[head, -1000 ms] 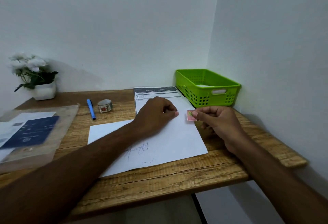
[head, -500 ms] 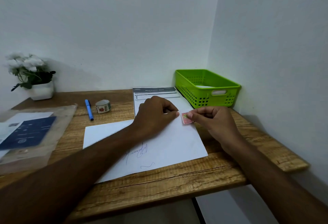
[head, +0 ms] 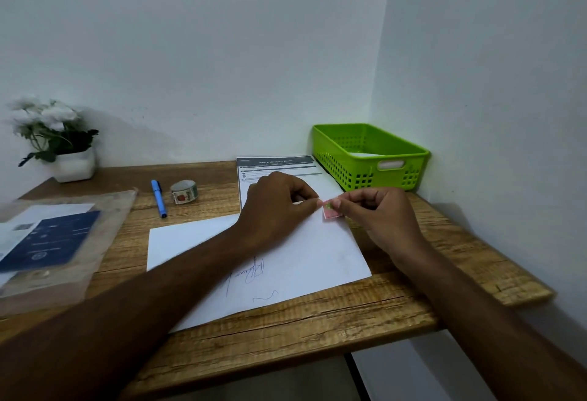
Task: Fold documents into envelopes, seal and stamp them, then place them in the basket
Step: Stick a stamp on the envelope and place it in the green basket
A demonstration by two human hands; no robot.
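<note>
- Desk [head: 317, 321]: wooden, set in a wall corner.
- Envelope [head: 301, 260]: white, flat mid-desk, scribble on it, under both hands.
- Sleeve [head: 104, 226]: clear plastic with papers inside, at the left edge.
- Basket [head: 397, 175]: green, back right corner, something white inside.
- Document [head: 276, 165]: behind the envelope, beside the basket.
- Plant [head: 57, 140]: back left.
- Left hand [head: 276, 206]: fingers curled, resting on the envelope, fingertip at the stamp; can't tell if it's gripping.
- Right hand [head: 384, 219]: pinches the stamp.
- Pen [head: 158, 198], tape roll [head: 184, 192]: side by side, left of the document.
- Stamp [head: 332, 212]: pink, at the envelope's far right corner.
</note>
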